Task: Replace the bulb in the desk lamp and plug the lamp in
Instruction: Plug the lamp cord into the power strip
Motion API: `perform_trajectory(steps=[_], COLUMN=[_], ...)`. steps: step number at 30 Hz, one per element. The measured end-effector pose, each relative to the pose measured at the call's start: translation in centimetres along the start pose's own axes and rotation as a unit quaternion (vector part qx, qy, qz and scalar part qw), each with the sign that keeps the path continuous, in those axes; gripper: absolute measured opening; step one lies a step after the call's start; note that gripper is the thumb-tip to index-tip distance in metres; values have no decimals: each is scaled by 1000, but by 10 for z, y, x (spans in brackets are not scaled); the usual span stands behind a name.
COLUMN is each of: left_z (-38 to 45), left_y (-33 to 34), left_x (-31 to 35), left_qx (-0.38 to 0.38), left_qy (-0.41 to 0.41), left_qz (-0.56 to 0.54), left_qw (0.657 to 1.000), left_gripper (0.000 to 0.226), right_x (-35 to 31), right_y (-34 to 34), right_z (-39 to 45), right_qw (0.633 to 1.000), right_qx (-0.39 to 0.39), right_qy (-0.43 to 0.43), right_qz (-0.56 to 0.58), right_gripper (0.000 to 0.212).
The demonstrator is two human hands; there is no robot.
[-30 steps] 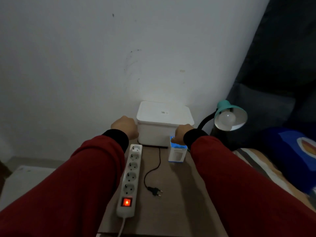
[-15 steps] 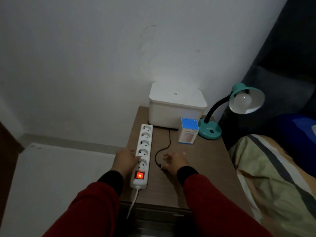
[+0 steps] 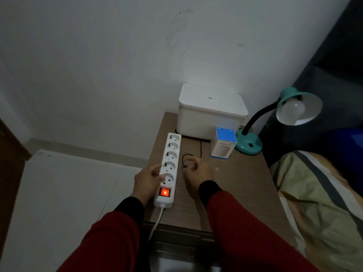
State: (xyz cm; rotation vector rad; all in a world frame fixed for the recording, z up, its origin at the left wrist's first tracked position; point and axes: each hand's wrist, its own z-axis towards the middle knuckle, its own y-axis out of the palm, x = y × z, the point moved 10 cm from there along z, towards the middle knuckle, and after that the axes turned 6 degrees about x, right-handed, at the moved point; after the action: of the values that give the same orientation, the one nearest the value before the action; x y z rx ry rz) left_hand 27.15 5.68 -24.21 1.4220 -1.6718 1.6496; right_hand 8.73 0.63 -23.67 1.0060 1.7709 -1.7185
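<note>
Your left hand (image 3: 147,180) grips the power strip (image 3: 169,167) edge w/ thumb on top; right hand (image 3: 198,171) pinches the lamp's plug (image 3: 184,166) beside it. Teal desk lamp (image 3: 253,143) sits at the nightstand's (image 3: 235,183) rear right, bulb (image 3: 293,109) fitted.

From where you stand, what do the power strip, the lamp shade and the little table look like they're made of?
Power strip: probably hard white plastic, smooth and moulded, with a lit red switch. Lamp shade: teal outside, pale reflective inside, likely painted metal, though plastic is possible. Table: brown with fine straight grain lines and a matte look, probably wood-pattern laminate rather than solid wood; the dim light leaves it open.
</note>
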Motion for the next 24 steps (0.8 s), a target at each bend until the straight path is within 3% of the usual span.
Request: perform_trajectory(steps=[4, 7, 13, 24], left_z=[-1, -2, 0, 1], left_y=[-1, 0, 2, -2], left_x=[1, 1, 0, 2], left_qx=[-6, -20, -48, -40], left_qy=[3, 0, -1, 4], left_qz=[-8, -26, -36, -26], left_qw=[1000, 999, 998, 999], left_gripper=[44, 44, 46, 46], right_x=[-31, -51, -58, -44], right_y=[1, 5, 20, 25], right_z=[4, 8, 6, 9], right_qw=[993, 991, 990, 988], right_qx=[-2, 0, 11, 8], right_qy=[-28, -86, -111, -55], right_qz=[118, 100, 90, 146], right_gripper=[45, 50, 40, 19])
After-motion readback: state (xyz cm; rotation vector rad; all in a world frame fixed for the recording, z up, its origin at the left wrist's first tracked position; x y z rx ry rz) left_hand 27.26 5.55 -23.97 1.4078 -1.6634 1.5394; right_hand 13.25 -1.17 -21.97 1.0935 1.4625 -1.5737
